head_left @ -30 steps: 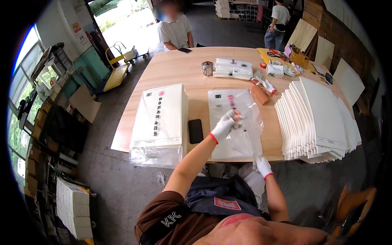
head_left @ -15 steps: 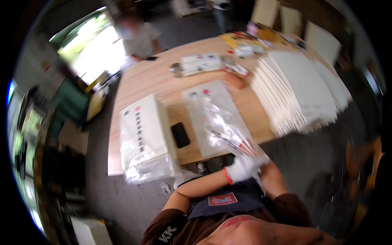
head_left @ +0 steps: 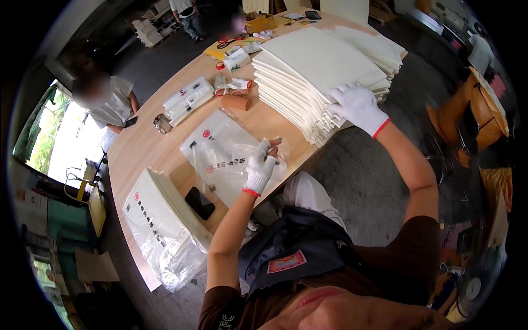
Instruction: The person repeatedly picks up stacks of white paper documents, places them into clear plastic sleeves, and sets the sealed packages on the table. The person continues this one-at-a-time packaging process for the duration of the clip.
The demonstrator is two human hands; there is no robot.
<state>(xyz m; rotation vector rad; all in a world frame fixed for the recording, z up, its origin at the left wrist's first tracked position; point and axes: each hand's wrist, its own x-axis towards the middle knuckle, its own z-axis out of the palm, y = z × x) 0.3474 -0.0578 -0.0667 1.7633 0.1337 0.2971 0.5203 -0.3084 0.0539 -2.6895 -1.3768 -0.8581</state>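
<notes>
My left hand [head_left: 260, 168], in a white glove with bare fingertips, pinches the mouth of a clear plastic bag [head_left: 223, 165] at the table's near edge. That bag lies flat, over other bags with printed marks. To the right, my gloved right hand [head_left: 358, 108] grips the near edge of a white card folder [head_left: 324, 58] at the top of a tall stack. Its fingers are partly hidden by the folder edges. Left of my left hand rests a black phone [head_left: 199, 203]. Beyond it stands a pile of bagged white folders [head_left: 159, 212], plastic hanging over the near end.
A roll of packaging [head_left: 188, 100], a metal tape roll [head_left: 161, 124], a brown block [head_left: 236, 102] and scissors [head_left: 225, 43] lie farther back on the wooden table [head_left: 146, 148]. A person [head_left: 113, 102] stands at its far left. A brown-covered chair [head_left: 478, 110] is off to the right.
My hands, together over the plastic bag before, are now apart. My right hand has moved right onto the folder stack; the left stays at the bag. The view has swung to the right.
</notes>
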